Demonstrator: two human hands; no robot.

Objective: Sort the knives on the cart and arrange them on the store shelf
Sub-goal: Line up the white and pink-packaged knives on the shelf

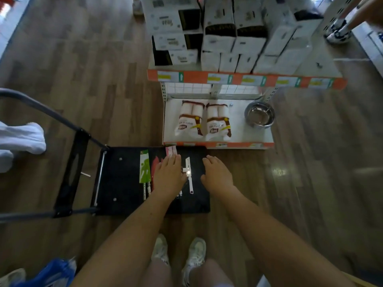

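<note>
A black flat cart point(124, 183) stands on the floor in front of me with several packaged knives on it. A green-carded knife point(144, 169) lies left of my left hand point(169, 176). That hand rests flat on a red-pink packaged knife point(154, 168) and a pink-white pack point(171, 151), fingers spread. A slim white-handled knife point(189, 175) lies between my hands. My right hand point(217, 175) hovers palm down over the cart's right edge, fingers apart, holding nothing. The low white store shelf point(255, 136) lies just beyond the cart.
Two bagged packs point(204, 121) and a steel bowl point(260, 116) sit on the low shelf. Stacked white boxes point(228, 34) fill the shelf above. The cart handle point(47, 112) extends left. Another person's feet point(338, 31) stand at the top right. My own shoes point(178, 253) stand behind the cart.
</note>
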